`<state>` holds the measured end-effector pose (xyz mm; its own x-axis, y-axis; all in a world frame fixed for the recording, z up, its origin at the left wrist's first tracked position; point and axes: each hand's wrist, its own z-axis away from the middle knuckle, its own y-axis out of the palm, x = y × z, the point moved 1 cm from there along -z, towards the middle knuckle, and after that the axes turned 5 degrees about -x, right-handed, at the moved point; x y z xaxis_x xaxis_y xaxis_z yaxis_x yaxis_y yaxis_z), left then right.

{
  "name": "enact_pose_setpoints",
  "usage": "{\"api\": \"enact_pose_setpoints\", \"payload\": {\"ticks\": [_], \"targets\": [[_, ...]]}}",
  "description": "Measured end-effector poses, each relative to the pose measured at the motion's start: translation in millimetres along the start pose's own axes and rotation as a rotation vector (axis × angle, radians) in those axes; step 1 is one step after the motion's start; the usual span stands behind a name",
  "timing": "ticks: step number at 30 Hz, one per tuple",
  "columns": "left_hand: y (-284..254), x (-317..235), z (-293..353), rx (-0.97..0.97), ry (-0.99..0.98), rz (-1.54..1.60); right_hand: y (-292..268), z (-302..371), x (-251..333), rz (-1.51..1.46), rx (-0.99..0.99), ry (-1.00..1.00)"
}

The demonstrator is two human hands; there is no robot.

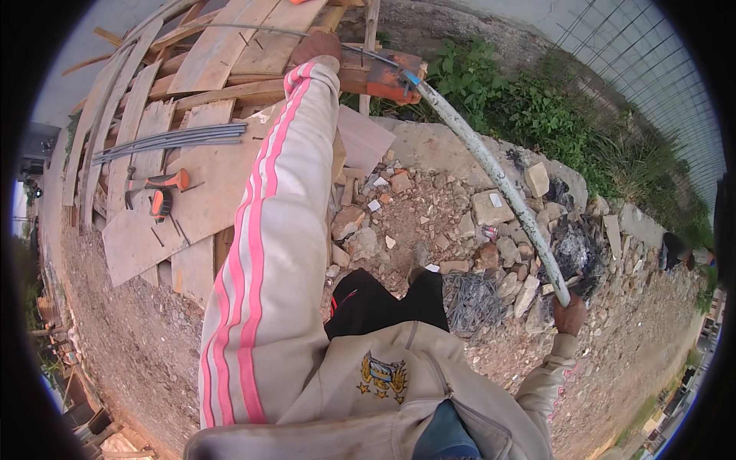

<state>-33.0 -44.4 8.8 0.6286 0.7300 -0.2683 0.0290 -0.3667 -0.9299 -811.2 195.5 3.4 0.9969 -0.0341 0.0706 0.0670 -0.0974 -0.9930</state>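
My left hand (316,47) is closed over a thin steel rod (257,28) at the far edge of the plank bench. To its right, the rod runs over a rust-red metal plate (392,74) on a thick timber and meets the blue-marked end of a long pipe (491,172). This pipe has worn whitish paint and looks bowed through the lens. Down at its near end, on the right, my right hand (569,314) is wrapped around it. Whether the rod goes inside the pipe is hard to make out.
On the bench boards (146,238) lie a bundle of cut rods (172,141), a hammer (157,182), a tape measure (160,205) and loose nails. Rubble (406,207) and a heap of tangled wire (473,299) cover the ground. Weeds (529,107) and wire mesh (652,69) stand beyond.
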Motion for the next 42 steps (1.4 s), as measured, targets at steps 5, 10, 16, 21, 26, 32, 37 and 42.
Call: {"api": "enact_pose_setpoints", "payload": {"ticks": [5,10,16,21,26,32,37,42], "targets": [[-4,13,-6,0.073,0.042,0.167,-37,105,92,0.098,-0.053,0.147],[-21,-2,20,-0.002,0.298,0.243,-28,204,159,0.089,-0.074,0.354],[-3,9,21,0.194,0.531,0.188,-24,308,283,0.110,-0.094,0.512],[3,25,16,0.151,0.588,0.261,-57,307,302,-0.071,0.091,0.418],[20,26,25,0.017,0.644,0.356,-66,295,252,-0.744,0.396,0.582],[15,35,26,0.070,0.702,0.399,-47,323,272,-0.534,0.304,0.530],[-3,35,31,0.059,0.736,0.291,-56,360,375,-0.533,0.257,0.578],[6,39,31,0.039,0.739,0.337,-65,407,482,-0.773,0.258,0.606]]}}
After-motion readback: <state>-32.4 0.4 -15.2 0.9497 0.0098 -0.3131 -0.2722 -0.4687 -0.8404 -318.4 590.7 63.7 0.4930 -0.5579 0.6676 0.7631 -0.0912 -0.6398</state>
